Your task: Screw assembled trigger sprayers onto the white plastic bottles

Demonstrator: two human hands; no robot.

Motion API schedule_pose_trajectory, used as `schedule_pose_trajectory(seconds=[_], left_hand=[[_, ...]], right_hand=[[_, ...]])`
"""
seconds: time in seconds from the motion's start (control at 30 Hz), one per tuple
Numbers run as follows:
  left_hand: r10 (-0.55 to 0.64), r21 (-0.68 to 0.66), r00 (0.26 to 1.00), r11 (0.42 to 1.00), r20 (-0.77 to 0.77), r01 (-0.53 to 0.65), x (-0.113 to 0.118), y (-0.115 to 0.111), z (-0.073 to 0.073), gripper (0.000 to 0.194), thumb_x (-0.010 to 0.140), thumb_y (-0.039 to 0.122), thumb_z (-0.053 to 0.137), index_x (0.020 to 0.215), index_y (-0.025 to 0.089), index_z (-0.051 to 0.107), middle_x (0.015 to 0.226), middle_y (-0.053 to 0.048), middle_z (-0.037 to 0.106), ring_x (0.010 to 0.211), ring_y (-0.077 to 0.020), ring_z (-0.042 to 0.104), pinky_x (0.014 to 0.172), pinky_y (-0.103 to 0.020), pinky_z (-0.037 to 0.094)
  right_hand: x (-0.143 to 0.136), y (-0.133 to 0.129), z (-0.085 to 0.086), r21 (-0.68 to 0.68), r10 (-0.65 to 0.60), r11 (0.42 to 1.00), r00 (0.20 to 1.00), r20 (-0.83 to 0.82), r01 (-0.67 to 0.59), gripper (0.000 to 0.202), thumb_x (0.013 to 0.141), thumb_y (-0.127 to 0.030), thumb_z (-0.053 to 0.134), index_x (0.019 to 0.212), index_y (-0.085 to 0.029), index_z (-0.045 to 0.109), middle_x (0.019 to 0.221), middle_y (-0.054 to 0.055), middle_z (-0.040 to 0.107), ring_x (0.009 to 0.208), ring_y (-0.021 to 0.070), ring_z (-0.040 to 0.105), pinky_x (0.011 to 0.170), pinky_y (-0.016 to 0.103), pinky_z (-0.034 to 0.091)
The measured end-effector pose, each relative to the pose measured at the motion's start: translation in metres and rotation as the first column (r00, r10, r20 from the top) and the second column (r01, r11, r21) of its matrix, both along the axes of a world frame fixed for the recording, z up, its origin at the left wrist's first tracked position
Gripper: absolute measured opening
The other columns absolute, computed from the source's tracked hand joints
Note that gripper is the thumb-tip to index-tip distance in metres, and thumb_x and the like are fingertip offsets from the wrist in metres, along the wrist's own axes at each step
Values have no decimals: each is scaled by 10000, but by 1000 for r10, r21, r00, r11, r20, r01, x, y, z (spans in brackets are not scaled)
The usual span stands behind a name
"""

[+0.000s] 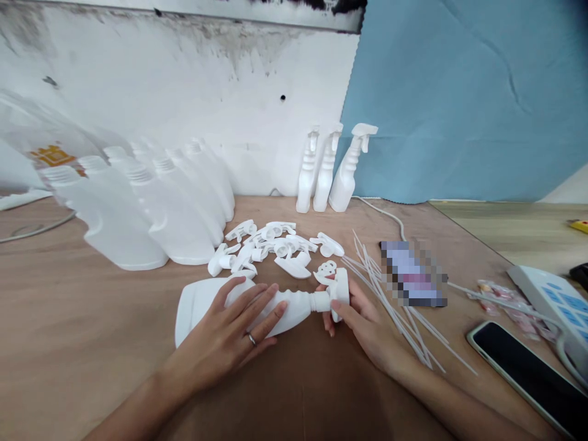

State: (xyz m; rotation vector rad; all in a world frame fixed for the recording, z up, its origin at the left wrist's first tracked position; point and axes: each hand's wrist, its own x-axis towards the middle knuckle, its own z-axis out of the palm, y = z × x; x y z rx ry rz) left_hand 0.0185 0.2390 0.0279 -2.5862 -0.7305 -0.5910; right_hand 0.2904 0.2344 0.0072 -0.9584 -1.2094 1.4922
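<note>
A white plastic spray bottle point(197, 306) lies on its side on the table, its neck pointing right. My left hand point(243, 321), with a ring on one finger, is laid over the bottle's body and grips it. At the neck, my right hand point(362, 318) holds the white trigger spray head point(342, 291) between thumb and fingers. The head sits against the bottle's neck; whether it is screwed tight I cannot tell. Just beyond the bottle lies a pile of loose white trigger spray heads point(289, 245). Several thin white dip tubes point(381, 288) lie to the right of my right hand.
Several open white bottles point(184, 202) stand at the back left, beside a clear plastic bag point(50, 141). Three bottles with spray heads point(326, 171) stand against the wall. On the right are a blurred phone point(408, 272), a dark phone point(523, 367), a power strip point(555, 300) and cables.
</note>
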Motion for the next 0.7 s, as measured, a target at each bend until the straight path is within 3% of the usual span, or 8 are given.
schedule_pose_trajectory(seconds=[0.1, 0.27, 0.4, 0.57, 0.7], left_hand=[[-13, 10, 1000, 1000, -7, 13, 2, -2, -1, 461, 958, 329, 645, 1367, 138, 549, 1409, -152, 578, 1244, -313, 560, 1097, -595, 351], [-9, -3, 1000, 1000, 3, 9, 3, -3, -1, 465, 961, 324, 641, 1376, 139, 540, 1414, -148, 575, 1244, -316, 558, 1088, -608, 355], [-27, -11, 999, 1000, 19, 27, 3, -3, 0, 480, 955, 306, 650, 1386, 133, 528, 1425, -145, 566, 1250, -318, 553, 1087, -612, 355], [-26, -17, 999, 999, 33, 27, 3, -4, 1, 485, 955, 287, 651, 1388, 115, 519, 1427, -151, 563, 1253, -319, 550, 1085, -617, 358], [-35, -22, 998, 999, 45, 36, 4, -5, 1, 497, 949, 286, 659, 1393, 116, 514, 1430, -153, 559, 1255, -321, 549, 1085, -622, 359]], right_hand=[[0, -3, 1, -30, 69, 997, 997, 35, -68, 523, 892, -431, 666, 1259, -182, 388, 721, -14, 613, 614, 149, 582, 559, 268, 481], [1, -1, -2, -24, 80, 997, 992, 96, -78, 524, 827, -384, 755, 1177, -210, 405, 836, -6, 631, 640, 119, 592, 551, 230, 474], [-1, 1, -4, -50, 70, 997, 983, 167, -63, 452, 921, -543, 588, 1137, -200, 389, 536, -78, 538, 431, 106, 468, 405, 204, 368], [-4, -2, -2, -26, 63, 998, 989, 134, -60, 616, 827, -518, 723, 1209, -217, 344, 723, -20, 632, 605, 149, 586, 467, 228, 479], [-3, -2, -2, -53, 65, 997, 987, 145, -58, 543, 889, -567, 620, 1188, -204, 349, 564, -71, 559, 456, 121, 500, 395, 205, 405]])
